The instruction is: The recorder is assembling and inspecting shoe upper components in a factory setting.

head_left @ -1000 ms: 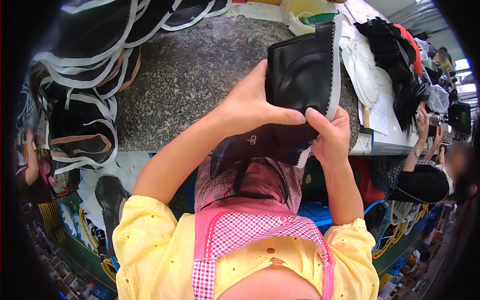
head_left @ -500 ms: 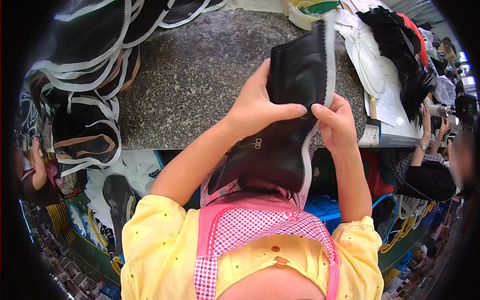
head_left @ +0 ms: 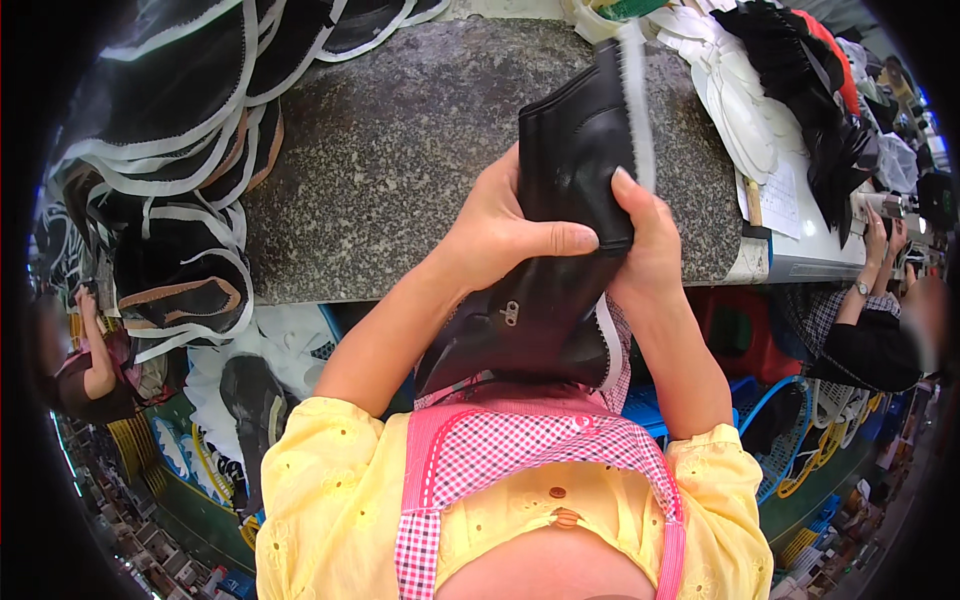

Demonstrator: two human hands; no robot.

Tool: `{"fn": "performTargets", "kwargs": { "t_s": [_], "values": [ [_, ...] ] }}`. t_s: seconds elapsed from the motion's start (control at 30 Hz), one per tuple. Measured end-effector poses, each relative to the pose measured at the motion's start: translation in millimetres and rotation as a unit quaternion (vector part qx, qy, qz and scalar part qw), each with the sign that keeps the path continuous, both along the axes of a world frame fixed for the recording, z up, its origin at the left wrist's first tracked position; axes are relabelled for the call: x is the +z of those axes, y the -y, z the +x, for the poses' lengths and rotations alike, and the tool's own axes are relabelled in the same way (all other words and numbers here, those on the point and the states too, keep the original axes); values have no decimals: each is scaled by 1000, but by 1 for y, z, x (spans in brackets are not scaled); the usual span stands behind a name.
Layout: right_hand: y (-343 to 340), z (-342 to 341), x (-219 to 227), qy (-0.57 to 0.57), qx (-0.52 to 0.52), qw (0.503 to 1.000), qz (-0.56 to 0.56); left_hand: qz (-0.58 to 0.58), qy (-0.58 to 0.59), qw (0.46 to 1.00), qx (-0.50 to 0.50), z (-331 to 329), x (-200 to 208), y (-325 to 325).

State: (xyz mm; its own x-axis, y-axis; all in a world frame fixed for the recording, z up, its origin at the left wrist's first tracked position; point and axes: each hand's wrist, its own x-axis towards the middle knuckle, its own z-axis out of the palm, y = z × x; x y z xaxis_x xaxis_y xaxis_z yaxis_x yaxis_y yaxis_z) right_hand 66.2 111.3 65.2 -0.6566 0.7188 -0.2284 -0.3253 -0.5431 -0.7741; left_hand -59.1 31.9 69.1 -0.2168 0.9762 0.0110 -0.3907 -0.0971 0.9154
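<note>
Both hands grip a black leather shoe upper with a pale, fuzzy edge strip along its right side. My left hand closes round its left edge, thumb lying across the front. On the opposite edge, my right hand holds it with the thumb pressed on the leather and the fingers mostly hidden behind. The upper's lower part hangs over the table edge toward my apron, and a small metal zipper pull shows there.
A worn, speckled stone slab lies beyond my hands. Black uppers with white edging are heaped at left. White cut pieces and black pieces lie at right. Co-workers sit on either side; a blue basket stands below right.
The upper has shifted slightly left and turned. My right thumb has moved up along the leather, away from the left thumb. The zipper pull shows more plainly.
</note>
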Motion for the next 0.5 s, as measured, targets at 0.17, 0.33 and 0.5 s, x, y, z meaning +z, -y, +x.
{"fn": "performTargets", "kwargs": {
  "t_s": [0.17,0.33,0.5],
  "values": [
    [-10,17,-19,-52,63,996,-35,-38,162,986,14,-1,-17,-2],
    [-1,30,-18,7,83,990,110,-57,51,994,76,1,-12,-7],
    [-18,25,-3,23,75,988,134,-25,-59,997,51,-4,-1,-12]
  ]
}}
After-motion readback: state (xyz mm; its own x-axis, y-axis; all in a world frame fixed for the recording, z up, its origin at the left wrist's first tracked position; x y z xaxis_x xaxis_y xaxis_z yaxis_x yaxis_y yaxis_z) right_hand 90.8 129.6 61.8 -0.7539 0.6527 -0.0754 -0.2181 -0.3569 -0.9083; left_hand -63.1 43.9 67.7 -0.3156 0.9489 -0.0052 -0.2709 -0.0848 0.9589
